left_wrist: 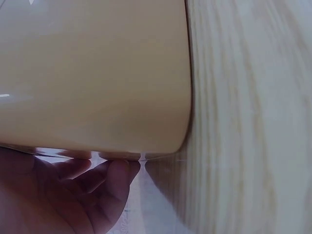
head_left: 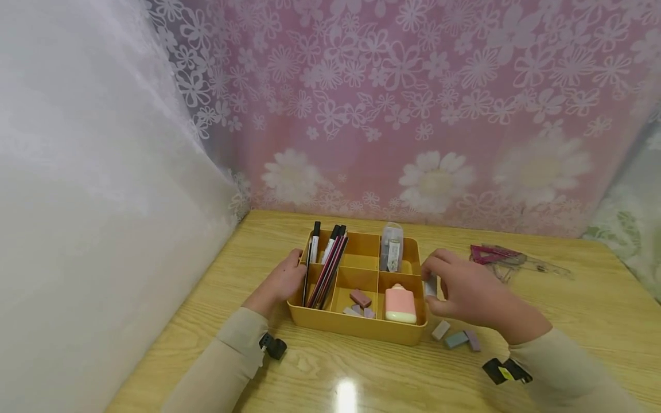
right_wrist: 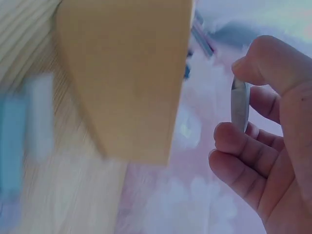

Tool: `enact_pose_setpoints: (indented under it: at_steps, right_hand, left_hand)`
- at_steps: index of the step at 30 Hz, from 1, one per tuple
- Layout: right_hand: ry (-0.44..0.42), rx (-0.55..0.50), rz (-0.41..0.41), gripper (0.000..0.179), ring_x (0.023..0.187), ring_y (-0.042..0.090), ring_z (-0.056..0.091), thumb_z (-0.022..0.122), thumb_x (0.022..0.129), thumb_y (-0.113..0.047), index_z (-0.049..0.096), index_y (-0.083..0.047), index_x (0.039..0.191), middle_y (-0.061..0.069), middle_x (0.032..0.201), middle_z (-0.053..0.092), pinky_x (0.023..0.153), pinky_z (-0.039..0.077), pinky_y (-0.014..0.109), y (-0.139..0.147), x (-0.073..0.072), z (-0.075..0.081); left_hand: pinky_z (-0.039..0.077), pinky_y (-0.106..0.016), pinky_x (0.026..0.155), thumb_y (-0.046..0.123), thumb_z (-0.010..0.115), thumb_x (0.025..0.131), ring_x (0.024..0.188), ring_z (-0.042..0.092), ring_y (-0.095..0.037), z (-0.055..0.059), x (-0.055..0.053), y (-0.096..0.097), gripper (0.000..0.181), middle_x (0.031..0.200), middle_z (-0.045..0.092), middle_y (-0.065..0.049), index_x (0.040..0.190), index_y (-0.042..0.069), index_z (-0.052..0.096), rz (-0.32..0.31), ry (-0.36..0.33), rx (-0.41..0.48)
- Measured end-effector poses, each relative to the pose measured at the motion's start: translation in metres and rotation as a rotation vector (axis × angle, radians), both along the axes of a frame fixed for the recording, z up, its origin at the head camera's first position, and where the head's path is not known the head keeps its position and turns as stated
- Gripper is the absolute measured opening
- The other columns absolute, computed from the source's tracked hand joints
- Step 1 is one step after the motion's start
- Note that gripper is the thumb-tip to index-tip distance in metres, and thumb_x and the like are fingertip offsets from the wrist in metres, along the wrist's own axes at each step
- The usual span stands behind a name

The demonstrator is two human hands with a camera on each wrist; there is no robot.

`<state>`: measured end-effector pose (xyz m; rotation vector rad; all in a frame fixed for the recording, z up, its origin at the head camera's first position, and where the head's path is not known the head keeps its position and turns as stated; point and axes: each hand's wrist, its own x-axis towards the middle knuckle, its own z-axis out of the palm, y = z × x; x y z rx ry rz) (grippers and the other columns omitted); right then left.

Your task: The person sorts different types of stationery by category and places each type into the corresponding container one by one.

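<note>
A yellow divided organizer box [head_left: 356,328] sits on the table. My left hand [head_left: 285,279] rests at its left side; in the left wrist view the fingers [left_wrist: 114,183] touch the outer wall. At the box's right side, my right hand [head_left: 465,289] pinches a small grey block [right_wrist: 239,105] between thumb and fingers, close to the rim. Inside the box are black-capped markers [head_left: 315,244], dark pencils [head_left: 326,275], a reddish eraser [head_left: 360,297] with several pale ones, a pink-and-cream bottle [head_left: 400,304] and a clear plastic case [head_left: 392,248].
On the table right of the box lie a white eraser [head_left: 440,330], a teal eraser [head_left: 457,340] and a lilac eraser [head_left: 472,341]. Farther right are a magenta set square [head_left: 490,253] and clear rulers [head_left: 544,265]. A floral curtain [head_left: 361,143] hangs behind the table.
</note>
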<state>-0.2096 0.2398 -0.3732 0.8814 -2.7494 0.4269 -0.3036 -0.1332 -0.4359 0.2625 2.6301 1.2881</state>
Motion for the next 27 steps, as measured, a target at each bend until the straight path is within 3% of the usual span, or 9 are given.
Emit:
enact_pose_setpoints:
  at_steps: [12,20,27]
  right_hand:
    - [0.061,0.056,0.142,0.027,0.055,-0.001,0.038,0.076,0.083,-0.03,0.059,-0.02,0.101,-0.005,0.101,0.048,0.048,0.037,0.021,-0.074,-0.009,0.0]
    - [0.014,0.128,0.097,0.028,0.058,0.004,0.042,0.075,0.085,-0.036,0.058,-0.02,0.103,-0.007,0.097,0.049,0.051,0.04,0.021,-0.096,-0.012,-0.003]
    - [-0.059,0.152,0.05,0.037,0.054,0.005,0.041,0.077,0.085,-0.039,0.059,-0.021,0.111,-0.003,0.108,0.055,0.049,0.04,0.024,-0.096,-0.011,-0.002]
  left_hand:
    - [0.029,-0.055,0.114,0.023,0.031,0.107,0.143,0.035,-0.035,-0.003,-0.002,-0.001,0.053,0.155,0.038,-0.02,0.156,0.003,0.027,-0.025,0.008,0.016]
    - [0.032,-0.056,0.112,0.022,0.031,0.107,0.141,0.038,-0.035,-0.003,-0.001,0.0,0.051,0.154,0.04,-0.02,0.155,0.003,0.028,-0.026,0.008,0.017]
    - [0.032,-0.055,0.112,0.023,0.031,0.107,0.14,0.04,-0.034,-0.004,-0.003,-0.002,0.051,0.152,0.042,-0.02,0.154,0.004,0.029,-0.023,0.006,0.018]
